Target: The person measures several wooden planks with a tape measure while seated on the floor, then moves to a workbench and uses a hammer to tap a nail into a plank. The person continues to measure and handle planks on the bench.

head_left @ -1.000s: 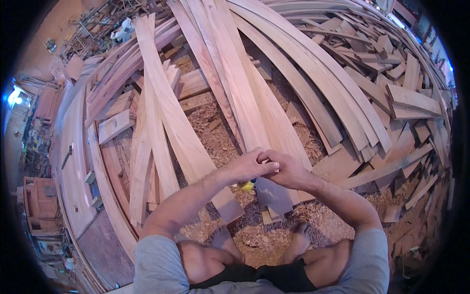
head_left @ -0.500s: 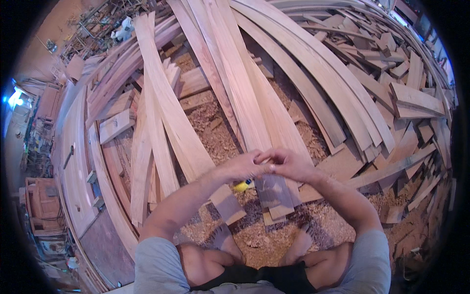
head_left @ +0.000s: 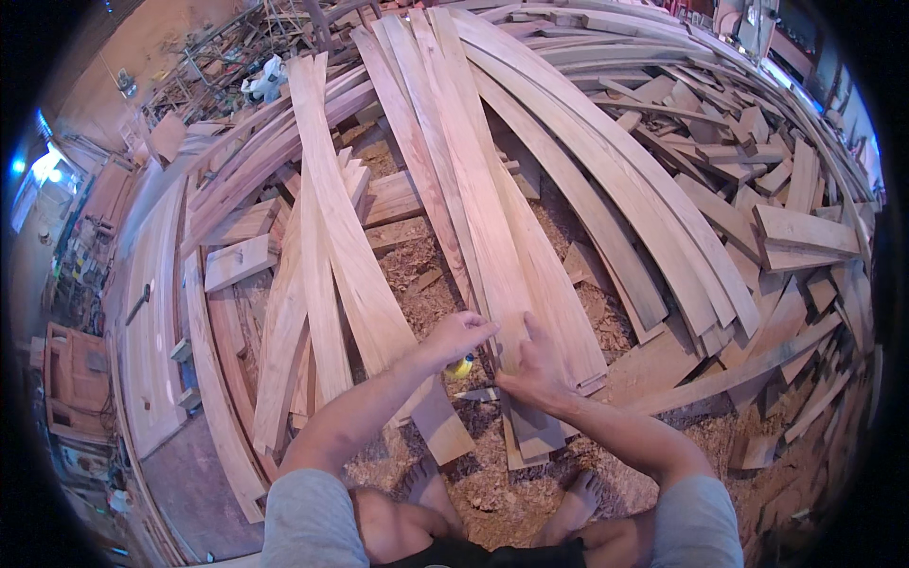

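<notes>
Long pale planks point(head_left: 492, 256) run away from me, overlapping in a loose stack. Over the near part of the stack, my left hand point(head_left: 459, 339) has its fingers pinched together; anything between them is too small to make out. Just right of it, my right hand point(head_left: 533, 369) lies at a plank's surface, index finger stretched forward and thumb apart, the other fingers bent. No held thing shows in it. Below my left hand is a small rounded yellow thing point(head_left: 461, 366) with a dark part, possibly a tape measure. A thin light-coloured piece point(head_left: 478, 394) lies close below it.
Crossed planks point(head_left: 331, 246) lie to the left, and long curved boards point(head_left: 615, 161) to the right. Offcuts point(head_left: 748, 151) are heaped at far right. Wood shavings point(head_left: 511, 488) cover the floor around my bare feet. A hammer-like tool point(head_left: 137, 303) rests on a panel at left.
My hands were together over the planks; they have come apart and lower, the right one with its index finger now stretched out. The view has shifted slightly.
</notes>
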A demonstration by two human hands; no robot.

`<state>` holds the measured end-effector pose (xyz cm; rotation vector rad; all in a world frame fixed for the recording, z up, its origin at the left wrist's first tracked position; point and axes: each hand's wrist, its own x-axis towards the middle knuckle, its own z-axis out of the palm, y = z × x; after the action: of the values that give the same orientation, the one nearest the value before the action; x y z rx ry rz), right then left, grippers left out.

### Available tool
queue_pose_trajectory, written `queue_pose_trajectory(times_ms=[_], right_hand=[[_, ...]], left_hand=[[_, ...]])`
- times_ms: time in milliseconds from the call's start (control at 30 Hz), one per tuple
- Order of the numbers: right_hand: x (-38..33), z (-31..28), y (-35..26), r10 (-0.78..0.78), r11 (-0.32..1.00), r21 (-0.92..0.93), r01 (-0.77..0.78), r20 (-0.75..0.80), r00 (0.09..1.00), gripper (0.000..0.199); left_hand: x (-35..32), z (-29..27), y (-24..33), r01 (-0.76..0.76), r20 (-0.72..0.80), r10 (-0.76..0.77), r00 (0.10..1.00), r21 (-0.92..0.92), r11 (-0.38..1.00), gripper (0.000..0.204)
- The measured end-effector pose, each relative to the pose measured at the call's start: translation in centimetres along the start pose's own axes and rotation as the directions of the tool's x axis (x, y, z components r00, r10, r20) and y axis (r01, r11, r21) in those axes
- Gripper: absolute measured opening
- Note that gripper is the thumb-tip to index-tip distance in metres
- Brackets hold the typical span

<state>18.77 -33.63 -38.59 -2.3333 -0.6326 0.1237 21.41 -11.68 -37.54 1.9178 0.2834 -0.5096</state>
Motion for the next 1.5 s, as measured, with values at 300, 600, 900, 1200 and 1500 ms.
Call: queue_pose_trajectory(times_ms=[300, 600, 900, 1200, 1500], right_hand=[[-0.2, -11.2, 3.1, 0.065, -0.135, 0.887, -0.442, 0.453, 0.889, 0.067], [-0.3, -7.6, 8.7, 0.467, 0.344, 0.757, -0.556, 0.376, 0.801, 0.039], [-0.8, -5.3, 11.2, 0.617, 0.528, 0.624, -0.576, 0.184, 0.765, 0.038], [-2.2, -13.3, 11.7, 0.648, 0.490, 0.844, -0.219, -0.184, 0.739, 0.039], [0.2, -15.6, 17.0, 0.581, 0.812, 0.231, -0.536, -0.403, 0.707, 0.043]], left_hand=[[-2.2, -0.1, 4.3, -0.002, 0.115, 0.019, 0.993, -0.142, 0.990, 0.058], [-2.2, 2.1, 4.6, 0.015, 0.232, 0.008, 0.973, -0.099, 0.995, 0.054], [-2.6, 1.2, 4.1, -0.006, 0.205, 0.020, 0.978, -0.072, 0.997, 0.059], [-1.6, 1.3, 3.6, -0.012, 0.212, 0.036, 0.977, -0.113, 0.993, 0.054], [-1.0, 0.7, 2.4, -0.010, 0.155, 0.028, 0.987, -0.116, 0.993, 0.049]])
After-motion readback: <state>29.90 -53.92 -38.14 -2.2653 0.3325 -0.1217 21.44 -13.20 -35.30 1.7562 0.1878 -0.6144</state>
